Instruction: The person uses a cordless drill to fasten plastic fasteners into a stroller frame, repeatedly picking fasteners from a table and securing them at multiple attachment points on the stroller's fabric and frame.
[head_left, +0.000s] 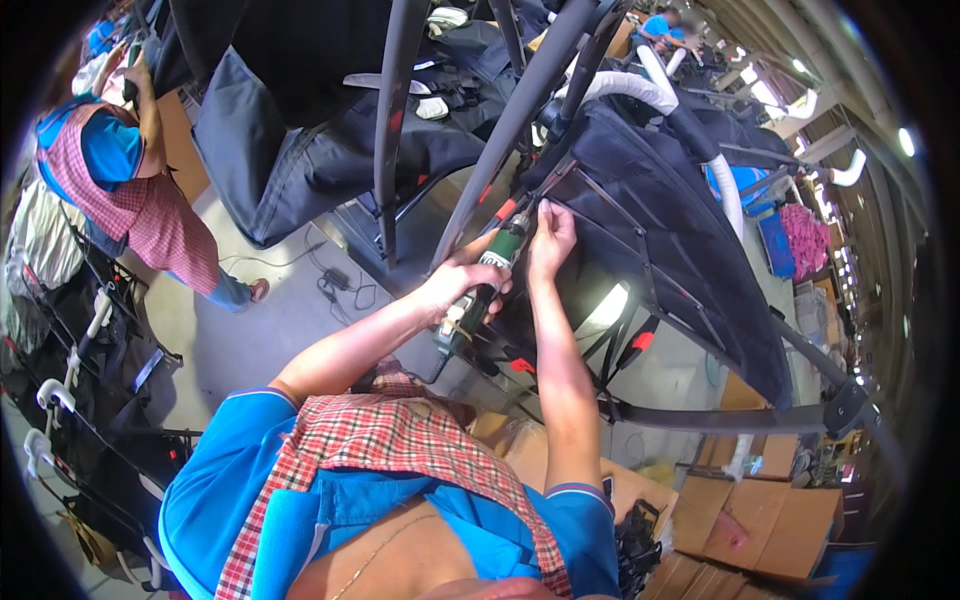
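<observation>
A green corded electric screwdriver [505, 246] lies along a slant in my left hand [462, 284], whose fingers wrap round its body. Its tip meets the dark tubes of a stroller frame [478, 192]. Close beside that tip, my right hand [551, 242] is closed in a pinch against the frame joint; whatever its fingertips hold is too small to tell. Black fabric of a canopy [680, 250], with thin ribs across it, spreads to the right of my right hand. Red tabs [507, 209] show on the frame tubes.
Black fabric [265, 150] hangs at the upper left. A co-worker [130, 190] in a checked apron stands beyond it. Cables [342, 283] lie on the floor. Cardboard boxes [755, 525] sit at lower right, stroller frames with white handles [60, 395] at left. A curved dark bar [710, 420] crosses at right.
</observation>
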